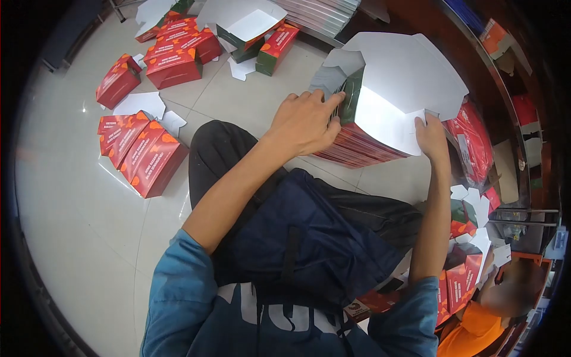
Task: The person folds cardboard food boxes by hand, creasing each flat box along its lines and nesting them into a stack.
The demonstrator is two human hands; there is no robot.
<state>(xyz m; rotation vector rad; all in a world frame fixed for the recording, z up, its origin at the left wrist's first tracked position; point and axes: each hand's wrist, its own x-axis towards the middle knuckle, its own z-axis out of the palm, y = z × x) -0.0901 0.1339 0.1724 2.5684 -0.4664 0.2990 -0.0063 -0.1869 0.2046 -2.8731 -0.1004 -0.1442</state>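
Note:
A tall stack of nested open cardboard boxes point(372, 146) stands in front of my crossed legs, red on its outer side. Its uppermost box point(386, 110) shows a white inside, a dark green side and wide raised flaps. My left hand point(306, 122) grips the stack's left corner, its fingers bent over the green side and thumb on the near side. My right hand point(431, 137) pinches the right near corner of the uppermost box. The tips of its fingers are partly hidden behind the cardboard.
Red boxes point(148, 160) lie on the tiled floor point(77, 202) at left, with more red boxes point(175, 56) farther back. A red plastic-wrapped pack point(470, 143) is by the shelf at right. A person in orange point(476, 330) sits at lower right beside more red boxes point(461, 282).

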